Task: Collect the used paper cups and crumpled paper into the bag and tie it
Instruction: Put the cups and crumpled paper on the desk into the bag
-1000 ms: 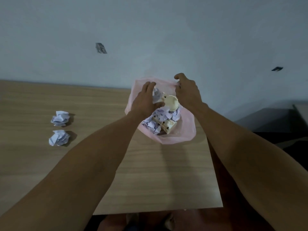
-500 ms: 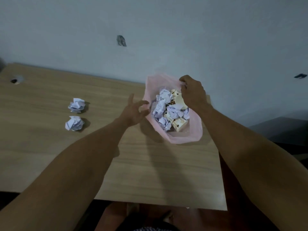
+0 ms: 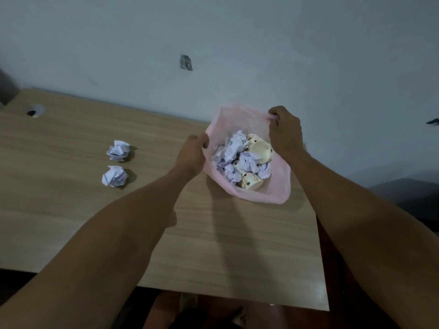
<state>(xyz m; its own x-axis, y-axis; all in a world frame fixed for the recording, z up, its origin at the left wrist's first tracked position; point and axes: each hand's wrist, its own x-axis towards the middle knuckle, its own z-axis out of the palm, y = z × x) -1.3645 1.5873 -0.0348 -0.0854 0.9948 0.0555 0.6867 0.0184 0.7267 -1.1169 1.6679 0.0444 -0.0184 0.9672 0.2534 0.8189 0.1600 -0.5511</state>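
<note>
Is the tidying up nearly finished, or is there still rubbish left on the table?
Mostly done: paper cups and crumpled paper already fill the pink bag. In hand: the left hand and right hand each grip the bag's rim, holding it open. Left: two paper balls lie on the table, and the bag is untied.

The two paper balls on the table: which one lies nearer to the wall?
The far ball; it lies closer to the wall, while the near ball sits toward the table's front edge.
</note>
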